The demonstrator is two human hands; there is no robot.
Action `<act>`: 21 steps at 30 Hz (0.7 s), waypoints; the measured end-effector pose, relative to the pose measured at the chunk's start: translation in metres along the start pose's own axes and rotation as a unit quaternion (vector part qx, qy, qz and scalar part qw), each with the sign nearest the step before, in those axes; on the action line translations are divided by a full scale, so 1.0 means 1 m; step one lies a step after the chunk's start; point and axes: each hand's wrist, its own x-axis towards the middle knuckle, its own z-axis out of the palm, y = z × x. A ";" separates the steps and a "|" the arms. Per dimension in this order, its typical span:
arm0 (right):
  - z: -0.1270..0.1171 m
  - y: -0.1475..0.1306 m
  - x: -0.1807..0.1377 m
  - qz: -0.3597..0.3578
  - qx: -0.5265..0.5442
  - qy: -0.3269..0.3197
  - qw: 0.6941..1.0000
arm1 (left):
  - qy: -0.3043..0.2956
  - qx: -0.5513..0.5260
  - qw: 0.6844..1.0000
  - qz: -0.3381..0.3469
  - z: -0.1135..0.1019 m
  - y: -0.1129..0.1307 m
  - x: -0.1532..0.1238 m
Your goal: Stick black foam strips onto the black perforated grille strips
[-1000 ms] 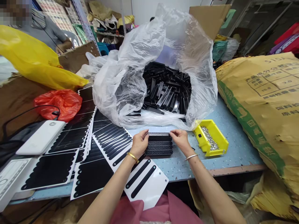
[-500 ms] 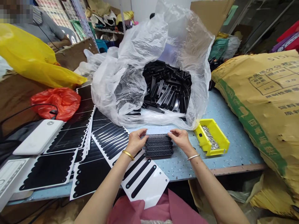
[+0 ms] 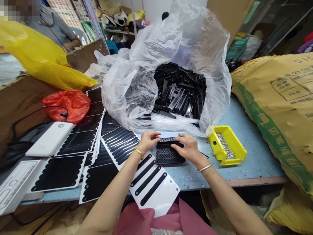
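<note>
The left hand point(image 3: 147, 142) is pinching one end of a black perforated strip point(image 3: 167, 140), its long axis running left to right between the hands; the right hand point(image 3: 190, 148) is curling over its other end, grip unclear.

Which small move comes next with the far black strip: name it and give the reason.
Probably settle the far black strip snugly against the nearer strips: the left hand and right hand are at its two ends, and a dark band separates its patterned face from theirs.
</note>
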 end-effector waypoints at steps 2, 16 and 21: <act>-0.001 -0.007 -0.002 -0.046 -0.041 -0.044 0.997 | 0.005 0.004 1.000 0.004 0.000 0.000 -0.001; 0.005 -0.004 0.008 -0.066 -0.063 -0.082 0.993 | 0.001 0.021 0.999 0.032 0.001 0.000 0.006; 0.004 0.013 0.012 0.048 0.095 0.032 0.994 | -0.035 0.023 0.999 0.029 -0.003 -0.001 -0.003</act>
